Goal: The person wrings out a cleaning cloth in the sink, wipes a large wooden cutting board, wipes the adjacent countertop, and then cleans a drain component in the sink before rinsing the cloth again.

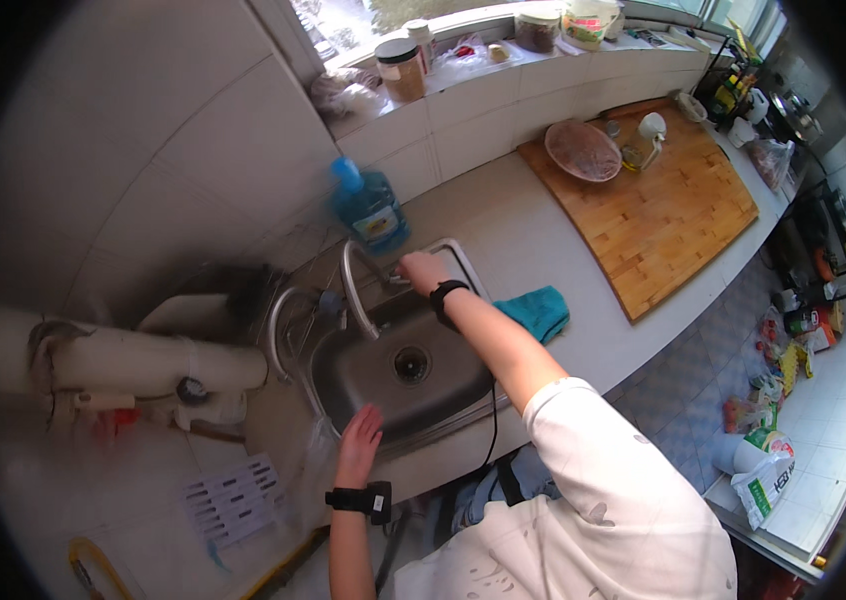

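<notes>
A stainless-steel sink (363, 390) is set into the countertop before me, with a round drain strainer (411, 365) in its floor. My right hand (424, 271) reaches across to the back of the sink. Its fingers are curled around the lever of the curved metal faucet (350, 281), which they mostly hide. No water shows under the spout. Over the near-left rim of the basin, my left hand (360, 442) is held out flat, with nothing in it. Each wrist wears a black strap. A second, thinner curved tap (273, 330) rises at the left corner.
Behind the faucet stands a blue pump-type bottle (372, 210). A teal cloth (539, 313) lies right of the sink. Further right, a wooden cutting board (667, 217) carries a film-covered bowl (582, 151) and an oil dispenser (644, 142). A white water heater or pipe casing (156, 360) projects at left.
</notes>
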A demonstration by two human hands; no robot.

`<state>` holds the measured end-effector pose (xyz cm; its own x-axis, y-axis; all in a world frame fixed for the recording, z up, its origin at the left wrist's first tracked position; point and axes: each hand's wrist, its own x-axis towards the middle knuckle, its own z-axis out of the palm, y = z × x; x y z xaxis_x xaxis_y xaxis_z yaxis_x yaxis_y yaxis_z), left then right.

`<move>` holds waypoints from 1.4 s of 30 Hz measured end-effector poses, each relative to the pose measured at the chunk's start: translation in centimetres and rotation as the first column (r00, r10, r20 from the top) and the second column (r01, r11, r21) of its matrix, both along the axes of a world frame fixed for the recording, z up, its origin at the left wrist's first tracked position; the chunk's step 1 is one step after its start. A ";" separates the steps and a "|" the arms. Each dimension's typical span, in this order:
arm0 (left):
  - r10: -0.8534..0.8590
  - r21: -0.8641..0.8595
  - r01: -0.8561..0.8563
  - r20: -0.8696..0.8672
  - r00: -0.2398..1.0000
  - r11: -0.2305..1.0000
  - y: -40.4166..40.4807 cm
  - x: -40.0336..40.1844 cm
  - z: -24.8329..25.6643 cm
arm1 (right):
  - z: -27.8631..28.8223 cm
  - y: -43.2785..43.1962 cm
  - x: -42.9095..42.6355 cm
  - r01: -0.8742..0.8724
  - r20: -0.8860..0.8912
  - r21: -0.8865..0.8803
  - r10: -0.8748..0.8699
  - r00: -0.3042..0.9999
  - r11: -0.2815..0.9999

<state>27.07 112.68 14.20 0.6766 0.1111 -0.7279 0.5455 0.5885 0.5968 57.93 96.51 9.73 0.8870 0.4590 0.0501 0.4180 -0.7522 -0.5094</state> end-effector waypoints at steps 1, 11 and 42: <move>0.015 -0.002 -0.015 0.009 1.000 1.000 -0.1 -0.3 0.2 | 0.0 -0.3 -0.2 0.038 0.005 0.041 -0.039 0.999 0.998; -0.394 0.803 0.327 -0.126 0.910 0.499 -1.5 1.5 -3.0 | 0.0 -12.4 -14.5 0.115 -0.478 0.276 0.032 0.878 0.954; 0.414 -0.286 -0.380 0.067 0.908 0.880 -5.9 6.5 -3.8 | 4.3 -5.0 -12.8 -0.344 -0.218 0.617 0.573 0.790 0.708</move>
